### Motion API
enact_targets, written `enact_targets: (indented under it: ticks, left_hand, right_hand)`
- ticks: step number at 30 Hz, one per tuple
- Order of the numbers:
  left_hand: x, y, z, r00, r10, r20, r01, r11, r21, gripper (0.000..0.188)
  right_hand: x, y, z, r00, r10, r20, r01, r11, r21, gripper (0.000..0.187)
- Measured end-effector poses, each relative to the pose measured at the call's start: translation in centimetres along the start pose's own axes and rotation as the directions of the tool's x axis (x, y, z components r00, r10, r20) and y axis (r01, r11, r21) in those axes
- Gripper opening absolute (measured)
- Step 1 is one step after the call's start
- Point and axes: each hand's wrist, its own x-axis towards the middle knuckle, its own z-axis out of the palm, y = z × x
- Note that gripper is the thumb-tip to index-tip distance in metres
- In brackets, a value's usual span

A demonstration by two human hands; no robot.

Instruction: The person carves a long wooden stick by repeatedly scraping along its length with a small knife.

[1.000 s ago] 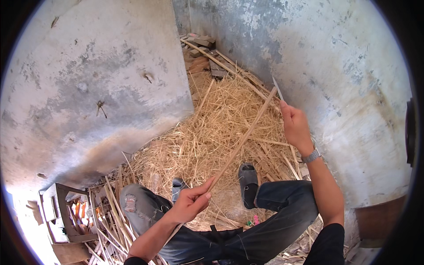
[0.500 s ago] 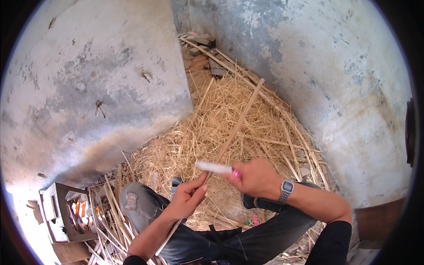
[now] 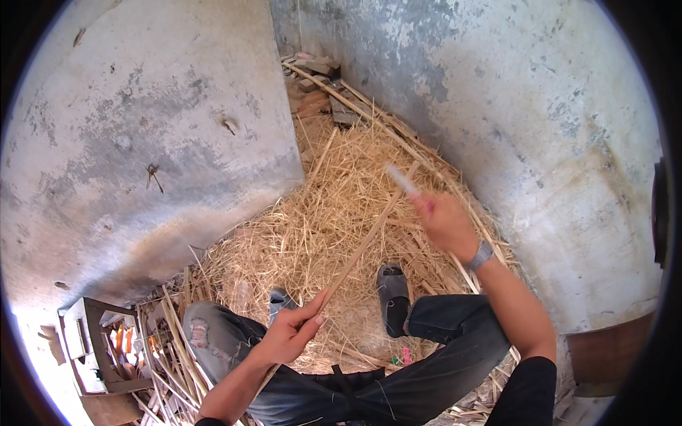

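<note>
My left hand [image 3: 290, 335] is closed around the near part of a long, thin wooden strip [image 3: 362, 248], which slants away from me up to the right. The strip's near end passes back under my left forearm. Farther out, my right hand [image 3: 446, 226] is closed on the handle of a knife [image 3: 402, 178]. Its pale blade lies across the strip close to the far end, and looks slightly blurred. Most of the handle is hidden in my fist; a bit of pink shows there.
Straw-like shavings [image 3: 334, 206] cover the floor between my feet and the walls. Long poles [image 3: 369, 117] lean along the right wall [image 3: 540, 142]. A wooden frame box [image 3: 96, 348] stands at left beside piled strips [image 3: 174, 330]. Bricks [image 3: 320, 67] lie in the far corner.
My right hand has moved the knife away from me along the strip, from near my left hand to the far end. The strip's far end sits slightly lower in view.
</note>
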Motion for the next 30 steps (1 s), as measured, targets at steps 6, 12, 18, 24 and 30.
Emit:
enact_targets:
  ticks: [6,12,18,24,30]
  left_hand:
    - [0.4,0.6,0.4,0.998,0.058,0.005,-0.058,0.998,-0.037,0.051]
    - [1.1,1.7,0.9,0.976,0.095,0.194,-0.109,0.992,0.062,0.054]
    - [3.2,4.0,2.2,0.982,-0.025,0.189,0.071,0.968,-0.24,0.056]
    - [3.7,2.0,1.9,0.997,0.028,0.078,-0.003,0.95,-0.312,0.054]
    - [3.3,0.7,2.2,0.996,0.093,-0.017,-0.094,0.988,-0.121,0.048]
  right_hand:
    - [0.0,4.2,-1.4,0.982,0.12,-0.144,-0.062,0.935,0.35,0.053]
    - [-1.5,-1.4,-0.7,0.986,0.167,0.022,-0.134,0.699,0.702,0.029]
    - [-3.1,-4.3,1.5,0.989,0.031,0.148,-0.126,0.709,0.694,0.027]
    - [-4.7,-6.8,0.5,0.972,-0.182,0.15,0.129,0.942,0.31,0.041]
    - [-7.6,-7.7,2.8,0.894,-0.282,0.347,0.305,0.952,-0.014,0.056]
